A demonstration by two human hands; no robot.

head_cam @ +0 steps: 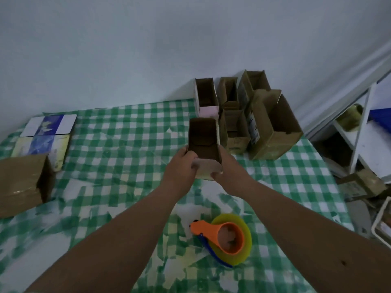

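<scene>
An open small cardboard box (202,136) with a brown inside and pale flaps is held above the table, its opening facing me. My left hand (182,168) grips its lower left side, fingers curled round the near flap. My right hand (229,170) grips the lower right side. An orange and blue tape dispenser with a yellow roll (228,238) lies on the checked cloth near me, below my wrists.
Several open cardboard boxes (273,125) stand grouped at the far right against the wall. A larger brown box (23,182) lies at the left edge, with flat printed cards (45,134) behind it. The green-checked tablecloth (118,149) covers the table. White shelving (359,132) stands off to the right.
</scene>
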